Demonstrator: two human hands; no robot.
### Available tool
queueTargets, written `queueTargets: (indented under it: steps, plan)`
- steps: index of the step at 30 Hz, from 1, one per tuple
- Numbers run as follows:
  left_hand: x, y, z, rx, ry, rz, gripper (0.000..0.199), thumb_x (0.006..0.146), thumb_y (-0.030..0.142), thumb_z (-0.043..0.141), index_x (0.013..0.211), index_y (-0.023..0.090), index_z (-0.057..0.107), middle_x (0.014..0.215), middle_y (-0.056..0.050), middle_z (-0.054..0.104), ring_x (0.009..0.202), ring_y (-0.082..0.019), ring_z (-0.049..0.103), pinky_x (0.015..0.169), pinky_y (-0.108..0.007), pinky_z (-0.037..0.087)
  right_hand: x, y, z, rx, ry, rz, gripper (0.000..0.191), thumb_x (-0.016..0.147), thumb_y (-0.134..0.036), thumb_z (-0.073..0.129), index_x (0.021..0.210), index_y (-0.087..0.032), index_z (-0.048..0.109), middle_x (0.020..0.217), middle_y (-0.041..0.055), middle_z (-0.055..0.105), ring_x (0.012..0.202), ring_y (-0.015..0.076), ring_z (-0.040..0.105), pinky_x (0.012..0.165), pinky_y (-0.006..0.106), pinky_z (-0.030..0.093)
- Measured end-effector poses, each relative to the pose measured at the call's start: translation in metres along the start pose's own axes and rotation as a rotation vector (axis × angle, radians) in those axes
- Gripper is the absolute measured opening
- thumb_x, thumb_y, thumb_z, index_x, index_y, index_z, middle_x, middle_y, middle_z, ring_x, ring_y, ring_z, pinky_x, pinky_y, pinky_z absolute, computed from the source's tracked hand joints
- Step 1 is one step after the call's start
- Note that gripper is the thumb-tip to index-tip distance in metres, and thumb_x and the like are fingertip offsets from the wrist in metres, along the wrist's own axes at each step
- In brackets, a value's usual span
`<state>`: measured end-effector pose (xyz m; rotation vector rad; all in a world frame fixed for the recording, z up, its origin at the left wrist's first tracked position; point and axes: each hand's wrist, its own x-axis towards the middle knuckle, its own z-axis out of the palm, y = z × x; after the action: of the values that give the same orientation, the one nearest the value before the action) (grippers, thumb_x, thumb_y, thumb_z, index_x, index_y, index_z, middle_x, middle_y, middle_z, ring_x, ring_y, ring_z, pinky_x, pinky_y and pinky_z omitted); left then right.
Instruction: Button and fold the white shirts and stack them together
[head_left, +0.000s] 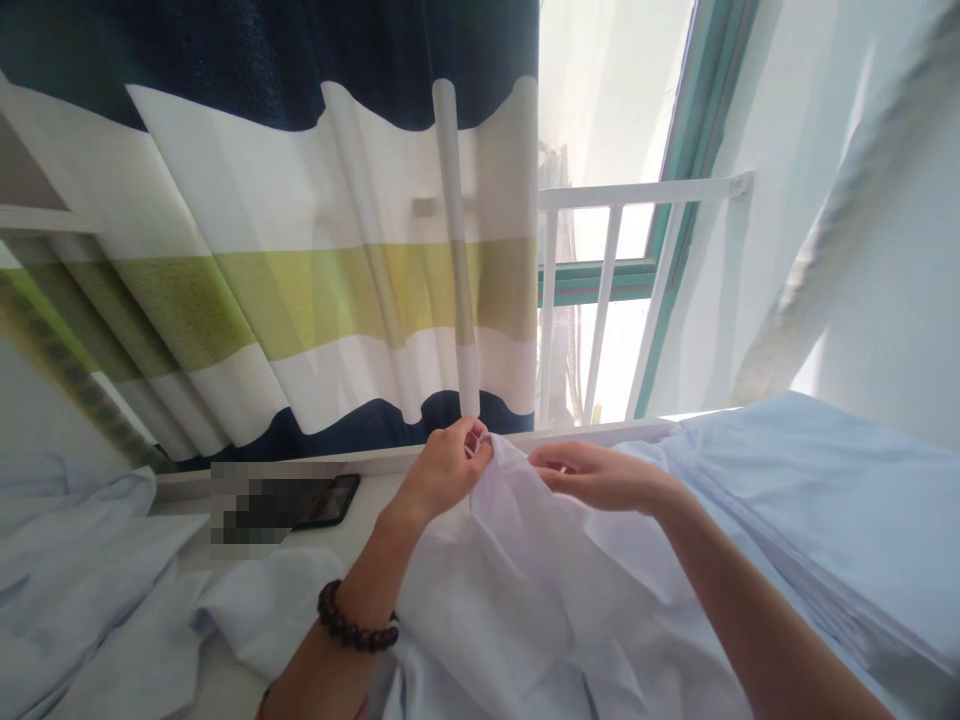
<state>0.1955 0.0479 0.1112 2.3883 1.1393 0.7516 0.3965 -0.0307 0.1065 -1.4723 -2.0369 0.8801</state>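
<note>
A large piece of thin white cloth (517, 570) hangs in loose folds in front of me; what kind of item it is I cannot make out. My left hand (448, 462), with a dark beaded bracelet on its wrist, pinches the cloth's raised upper corner. Just to the right, my right hand (592, 472) is closed with bent fingers on the cloth's upper edge. Its fingertips are partly hidden by the fabric. The lower part of the cloth spreads out below both forearms.
A black phone-like device (330, 502), partly pixelated, lies left of my hands. Crumpled white cloth (82, 610) covers the left side; a folded pale-blue stack (832, 500) lies right. Behind stand a striped curtain (315, 300), white railing (637, 193) and window frame (694, 130).
</note>
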Motion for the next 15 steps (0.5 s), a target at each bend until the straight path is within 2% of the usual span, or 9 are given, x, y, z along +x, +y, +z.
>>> queueTargets:
  steps: [3, 5, 7, 10, 12, 15]
  plan:
    - [-0.001, 0.000, 0.001, -0.112, 0.022, -0.023, 0.026, 0.086, 0.040, 0.047, 0.091, 0.017, 0.059, 0.081, -0.004, 0.067, 0.073, -0.019, 0.062, 0.065, -0.028, 0.046, -0.006, -0.010, -0.002, 0.278, -0.006, -0.033, 0.058, 0.094, -0.060, 0.027, 0.084, -0.015, 0.063, 0.078, 0.0031, 0.060, 0.072, 0.0152, 0.054, 0.070, 0.030, 0.045]
    - [-0.003, -0.001, 0.001, -0.186, -0.036, -0.037, 0.029, 0.086, 0.043, 0.048, 0.092, 0.017, 0.059, 0.083, -0.004, 0.067, 0.076, -0.020, 0.062, 0.065, -0.027, 0.046, -0.008, -0.011, 0.003, 0.386, -0.020, -0.019, 0.062, 0.093, -0.063, 0.024, 0.084, -0.015, 0.062, 0.080, 0.0037, 0.060, 0.072, 0.0151, 0.054, 0.069, 0.030, 0.045]
    - [-0.006, -0.003, -0.001, -0.240, -0.157, -0.058, 0.029, 0.084, 0.044, 0.051, 0.090, 0.017, 0.059, 0.081, -0.003, 0.065, 0.074, -0.019, 0.061, 0.060, -0.025, 0.044, -0.007, -0.007, 0.010, 0.357, -0.004, -0.033, 0.047, 0.089, -0.060, 0.043, 0.086, -0.017, 0.061, 0.083, 0.0026, 0.061, 0.075, 0.0152, 0.054, 0.067, 0.028, 0.043]
    - [-0.012, -0.003, -0.007, -0.328, -0.341, -0.105, 0.024, 0.078, 0.040, 0.059, 0.086, 0.017, 0.056, 0.076, 0.000, 0.062, 0.069, -0.016, 0.058, 0.056, -0.023, 0.041, -0.002, 0.001, 0.019, 0.293, 0.105, -0.017, 0.024, 0.079, -0.040, 0.066, 0.080, -0.018, 0.057, 0.077, -0.0012, 0.058, 0.072, 0.0133, 0.052, 0.063, 0.024, 0.039]
    - [-0.016, -0.002, -0.012, -0.432, -0.438, -0.119, 0.026, 0.074, 0.037, 0.065, 0.085, 0.017, 0.053, 0.077, 0.001, 0.061, 0.070, -0.015, 0.059, 0.057, -0.022, 0.042, -0.001, 0.005, 0.020, 0.406, 0.143, 0.010, 0.019, 0.076, -0.030, 0.068, 0.075, -0.017, 0.054, 0.071, -0.0034, 0.055, 0.065, 0.0105, 0.050, 0.058, 0.022, 0.036]
    - [-0.022, -0.001, -0.022, -0.676, -0.613, -0.117, 0.031, 0.068, 0.030, 0.075, 0.082, 0.017, 0.050, 0.077, 0.002, 0.061, 0.070, -0.012, 0.059, 0.059, -0.021, 0.044, -0.003, 0.007, 0.017, 0.719, 0.140, 0.000, 0.019, 0.071, -0.021, 0.071, 0.075, -0.017, 0.053, 0.065, -0.0058, 0.054, 0.058, 0.0067, 0.048, 0.053, 0.017, 0.033]
